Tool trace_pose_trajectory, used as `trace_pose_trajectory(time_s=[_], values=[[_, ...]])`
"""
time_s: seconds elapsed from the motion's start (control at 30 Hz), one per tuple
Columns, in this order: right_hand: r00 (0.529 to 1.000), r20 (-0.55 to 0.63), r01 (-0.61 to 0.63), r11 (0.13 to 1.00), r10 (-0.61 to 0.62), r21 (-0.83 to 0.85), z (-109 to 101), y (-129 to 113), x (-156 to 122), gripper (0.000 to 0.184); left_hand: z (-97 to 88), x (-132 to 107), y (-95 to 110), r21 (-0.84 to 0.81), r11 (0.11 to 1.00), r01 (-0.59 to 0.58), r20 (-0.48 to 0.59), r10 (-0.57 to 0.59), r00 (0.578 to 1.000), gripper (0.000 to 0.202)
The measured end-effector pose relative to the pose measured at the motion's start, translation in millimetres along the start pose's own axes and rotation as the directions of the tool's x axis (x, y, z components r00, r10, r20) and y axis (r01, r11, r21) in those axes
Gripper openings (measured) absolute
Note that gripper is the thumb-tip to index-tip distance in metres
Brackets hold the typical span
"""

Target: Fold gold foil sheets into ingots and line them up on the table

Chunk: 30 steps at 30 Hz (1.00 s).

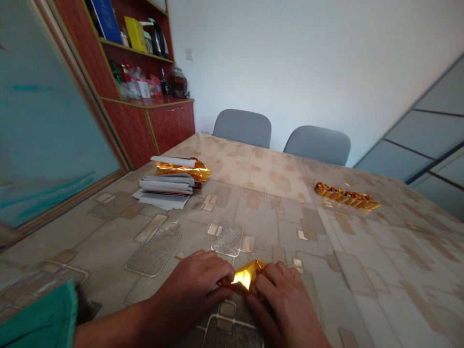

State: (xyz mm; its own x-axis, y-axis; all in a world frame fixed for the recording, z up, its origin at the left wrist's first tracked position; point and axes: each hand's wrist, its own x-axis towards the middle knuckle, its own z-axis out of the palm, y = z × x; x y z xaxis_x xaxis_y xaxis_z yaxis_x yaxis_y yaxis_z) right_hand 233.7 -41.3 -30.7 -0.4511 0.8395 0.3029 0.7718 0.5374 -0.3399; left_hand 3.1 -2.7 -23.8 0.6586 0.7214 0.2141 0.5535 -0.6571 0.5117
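Observation:
A shiny piece of gold foil paper (pixel 243 276), folded and creased, is held between my two hands just above the near part of the table. My left hand (pixel 201 278) pinches its left end, fingers closed. At its right end, my right hand (pixel 279 295) grips with curled fingers that hide part of the paper. Farther off to the left lies a stack of grey-backed foil sheets (pixel 166 186), with a gold sheet (pixel 177 169) curling behind it. Toward the right sits a row of folded gold foil pieces (pixel 344 195), tucked closely together.
A patterned cloth covers the table (pixel 253 212). Two grey chairs, one on the left (pixel 242 126) and one on the right (pixel 318 144), stand at its far edge. Behind, a red-brown cabinet (pixel 170 125) holds bottles, boxes and a kettle (pixel 158 38).

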Motion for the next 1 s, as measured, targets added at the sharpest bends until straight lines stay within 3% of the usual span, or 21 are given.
trace_pose_trajectory(time_s=[0.2,0.3,0.6,0.93,1.0], values=[[0.999,0.011,-0.037,0.999,0.037,0.032,6.8,0.2,0.7,0.011,-7.3,1.5,0.6,-0.13,0.967,0.218,0.066,-0.211,0.975,0.005],[0.999,-0.005,-0.043,0.998,0.043,0.038,9.2,-0.6,1.4,0.011,-7.9,-0.5,-0.9,-0.151,0.954,0.26,0.06,-0.254,0.965,0.006],[0.998,0.023,-0.067,0.998,0.066,0.017,6.8,-2.8,3.7,0.011,-6.1,-1.1,-2.7,-0.063,0.992,0.111,-0.058,-0.115,0.992,0.015],[0.998,-0.022,-0.06,0.998,0.059,-0.007,11.0,-3.2,4.1,0.013,0.2,-0.6,-5.7,0.124,0.991,0.044,-0.093,-0.033,0.995,0.018],[0.998,-0.02,-0.055,0.998,0.055,-0.012,11.1,-3.4,4.4,0.013,-0.1,-1.5,-1.6,0.161,0.987,-0.01,-0.111,0.028,0.993,0.02]])
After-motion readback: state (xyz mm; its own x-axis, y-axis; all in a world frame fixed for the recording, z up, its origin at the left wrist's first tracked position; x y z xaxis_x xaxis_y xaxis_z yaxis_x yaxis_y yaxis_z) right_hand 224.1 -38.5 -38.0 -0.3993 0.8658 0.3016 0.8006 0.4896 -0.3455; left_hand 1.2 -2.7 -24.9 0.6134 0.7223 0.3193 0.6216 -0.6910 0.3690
